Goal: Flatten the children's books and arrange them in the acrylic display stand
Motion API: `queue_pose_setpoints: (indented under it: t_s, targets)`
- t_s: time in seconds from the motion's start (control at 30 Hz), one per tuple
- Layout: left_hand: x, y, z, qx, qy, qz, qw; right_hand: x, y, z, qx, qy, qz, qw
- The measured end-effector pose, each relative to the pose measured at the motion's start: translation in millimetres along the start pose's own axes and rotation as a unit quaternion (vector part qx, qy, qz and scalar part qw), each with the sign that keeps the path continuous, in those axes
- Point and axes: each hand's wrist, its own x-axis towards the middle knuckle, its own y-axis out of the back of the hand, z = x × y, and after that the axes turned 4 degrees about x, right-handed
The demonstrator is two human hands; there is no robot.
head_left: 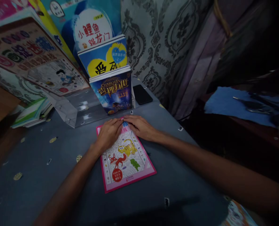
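Note:
A pink-bordered children's book [127, 163] with a tiger, a fox and a green animal on its cover lies flat on the grey tabletop [47, 175]. My left hand [110, 133] rests palm down on its upper left part, fingers together and stretched toward the top edge. My right hand [140, 125] lies flat on the upper right corner, fingers extended and meeting the left hand's fingertips. Neither hand grips anything.
Just behind the hands, a dark blue book [113, 92] and a blue-and-yellow book [105, 56] stand upright in a clear acrylic stand [80, 110]. A black phone [142, 94] lies to the right of them. Stacked books [33, 113] sit at left, a patterned curtain [163, 40] behind.

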Motion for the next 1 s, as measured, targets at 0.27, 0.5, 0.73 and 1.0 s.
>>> queue_pose_setpoints:
  t_s: [0.27, 0.5, 0.73, 1.0]
  targets:
    - [-4, -5.9, -2, -0.002, 0.018, 0.009, 1.000, 0, -5, 8, -0.008, 0.022, -0.004, 1.000]
    - [-4, -5.1, 0, 0.012, 0.027, -0.003, 1.000, 1, -6, -2, -0.046, 0.019, -0.011, 0.999]
    - [-25, -5.1, 14, 0.024, 0.021, -0.014, 0.999, 1, -2, -13, -0.074, -0.003, -0.034, 0.997]
    - [-30, 0.4, 10, 0.033, 0.014, -0.040, 0.999, 4, -3, -20, -0.093, -0.017, -0.043, 0.995]
